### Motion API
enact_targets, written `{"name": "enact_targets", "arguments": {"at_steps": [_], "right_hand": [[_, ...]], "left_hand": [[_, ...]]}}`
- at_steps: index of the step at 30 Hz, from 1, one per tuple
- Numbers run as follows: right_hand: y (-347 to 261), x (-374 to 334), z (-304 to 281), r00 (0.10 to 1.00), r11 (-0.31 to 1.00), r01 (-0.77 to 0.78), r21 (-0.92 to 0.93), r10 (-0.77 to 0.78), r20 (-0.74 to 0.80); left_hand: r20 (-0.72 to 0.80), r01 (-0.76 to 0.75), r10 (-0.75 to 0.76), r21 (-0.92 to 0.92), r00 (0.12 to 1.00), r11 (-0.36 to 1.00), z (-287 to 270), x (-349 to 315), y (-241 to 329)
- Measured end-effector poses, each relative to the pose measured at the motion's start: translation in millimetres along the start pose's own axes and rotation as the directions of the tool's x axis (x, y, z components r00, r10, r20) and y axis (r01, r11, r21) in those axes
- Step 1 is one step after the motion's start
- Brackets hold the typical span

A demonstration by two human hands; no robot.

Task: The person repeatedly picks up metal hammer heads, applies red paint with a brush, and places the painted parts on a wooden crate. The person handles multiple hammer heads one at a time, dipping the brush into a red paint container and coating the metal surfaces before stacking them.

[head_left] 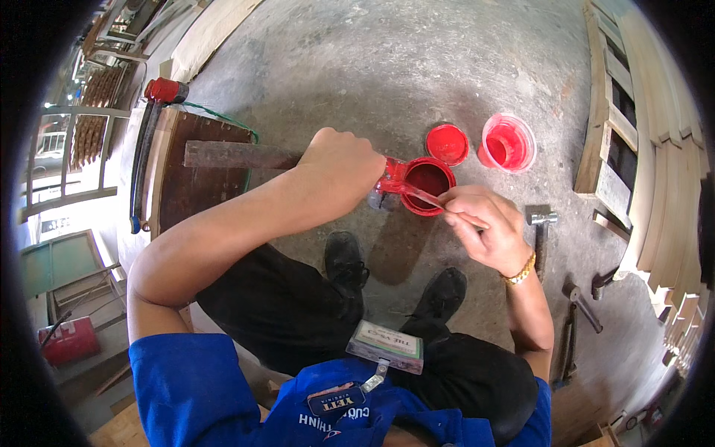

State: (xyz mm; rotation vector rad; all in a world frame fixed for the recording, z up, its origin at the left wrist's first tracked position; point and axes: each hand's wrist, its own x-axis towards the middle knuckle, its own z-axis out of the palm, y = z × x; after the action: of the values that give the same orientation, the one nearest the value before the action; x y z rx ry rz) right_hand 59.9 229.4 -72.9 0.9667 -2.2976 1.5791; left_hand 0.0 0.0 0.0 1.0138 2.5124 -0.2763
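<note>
My left hand [339, 167] is closed round the dark handle of a hammer [238, 155], close to its head. The hammer head [391, 177] is coated in wet-looking red paint and sits at the rim of an open paint can [449, 177]. Dark red paint shows inside the can. With bent fingers, my right hand [488, 223] pinches a thin paintbrush [424, 195], whose reddened end reaches over the can toward the hammer head. The brush's bristles cannot be made out clearly. A red lid [447, 144] and a translucent plastic cup [509, 143] with red paint stand just beyond the can.
A hammer with a red head [165, 90] leans on a wooden box [197, 182] at left. A bare-headed hammer [541, 217] and more tools [585, 307] lie on the concrete floor at right. Stacked boards [655, 149] rest beside a wooden pallet [596, 112].
</note>
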Motion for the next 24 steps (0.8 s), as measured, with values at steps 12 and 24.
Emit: {"name": "enact_targets", "arguments": {"at_steps": [12, 24], "right_hand": [[10, -8, -4, 0.996, 0.999, 0.008, -0.039, -0.012, -0.092], [22, -9, 30, 0.791, 0.848, -0.108, 0.518, 0.389, -0.472]], "left_hand": [[0.01, 0.041, -0.042, 0.045, 0.999, 0.998, -2, 2, -4], [-0.047, 0.017, -0.016, 0.014, 0.999, 1.0, 3, 5, -3]]}}
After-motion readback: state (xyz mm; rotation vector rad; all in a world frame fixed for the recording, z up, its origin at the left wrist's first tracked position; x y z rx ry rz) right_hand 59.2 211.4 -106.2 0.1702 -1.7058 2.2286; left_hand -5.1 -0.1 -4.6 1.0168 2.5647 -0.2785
